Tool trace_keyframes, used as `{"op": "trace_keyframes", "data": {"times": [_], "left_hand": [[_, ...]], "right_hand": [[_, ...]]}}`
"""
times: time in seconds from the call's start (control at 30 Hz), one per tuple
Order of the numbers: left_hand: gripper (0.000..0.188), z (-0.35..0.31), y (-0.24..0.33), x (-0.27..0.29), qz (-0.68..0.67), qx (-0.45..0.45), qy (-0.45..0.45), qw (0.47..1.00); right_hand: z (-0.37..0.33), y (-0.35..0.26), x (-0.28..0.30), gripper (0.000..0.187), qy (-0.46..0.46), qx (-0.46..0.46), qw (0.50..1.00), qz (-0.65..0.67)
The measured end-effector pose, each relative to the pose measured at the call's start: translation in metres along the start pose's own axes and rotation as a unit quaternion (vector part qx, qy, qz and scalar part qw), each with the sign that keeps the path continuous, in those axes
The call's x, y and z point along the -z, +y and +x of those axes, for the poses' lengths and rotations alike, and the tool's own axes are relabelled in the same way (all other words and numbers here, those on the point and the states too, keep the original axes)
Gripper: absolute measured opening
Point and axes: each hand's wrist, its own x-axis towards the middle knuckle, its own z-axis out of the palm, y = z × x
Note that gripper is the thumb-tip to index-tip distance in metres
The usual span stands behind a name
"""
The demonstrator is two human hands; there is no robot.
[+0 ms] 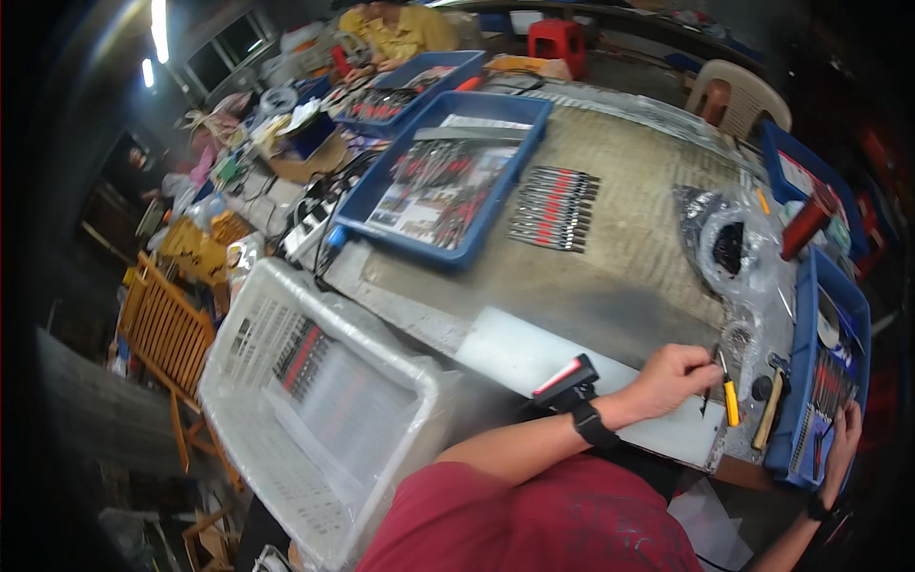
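My left hand (675, 383) is closed over the right end of a white board (543, 357). From its pinched fingertips a thin dark tool (705, 402) points down; its kind is too small to make out. Just right of it lies a yellow-handled tool (731, 402), with a wooden-handled hammer (768, 410) farther right. My right hand (841, 443) reaches into the near end of a long blue tray (781, 443), fingers stretched out beside a row of slim metal tools (831, 386). No held thing shows in it.
Red-and-silver tools (553, 210) lie in a neat row mid-table. Left of them stands a blue tray (457, 255) of similar tools. A plastic-lined white crate (257, 419) is at my left. Plastic wrap (753, 253) lies right. A person in yellow (410, 33) sits across.
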Motion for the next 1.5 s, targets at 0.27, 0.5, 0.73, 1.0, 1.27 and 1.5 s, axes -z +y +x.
{"op": "trace_keyframes", "data": {"times": [0.27,0.5,0.73,1.0,1.27,1.5], "left_hand": [[0.018,-0.006,-0.012,-0.025,0.032,-0.066,-0.006,0.997],[0.018,-0.012,-0.017,-0.013,0.031,-0.066,0.023,0.997],[0.021,-0.008,-0.017,-0.008,0.051,-0.059,0.070,0.994],[0.023,-0.009,-0.015,-0.006,-0.005,-0.028,0.058,0.998],[0.023,-0.012,-0.008,-0.002,-0.029,-0.001,0.037,0.999],[0.023,-0.010,-0.011,-0.003,-0.010,0.000,0.034,0.999]], "right_hand": [[-0.054,-0.114,-0.156,0.009,-0.124,-0.042,0.959,0.252],[-0.063,-0.139,-0.210,0.014,-0.206,-0.046,0.925,0.317],[-0.070,-0.136,-0.221,0.011,-0.178,-0.027,0.948,0.263],[-0.077,-0.140,-0.227,0.011,-0.163,-0.050,0.948,0.270],[-0.077,-0.139,-0.228,0.010,-0.167,-0.049,0.947,0.270],[-0.078,-0.137,-0.226,0.010,-0.165,-0.058,0.947,0.270]]}}
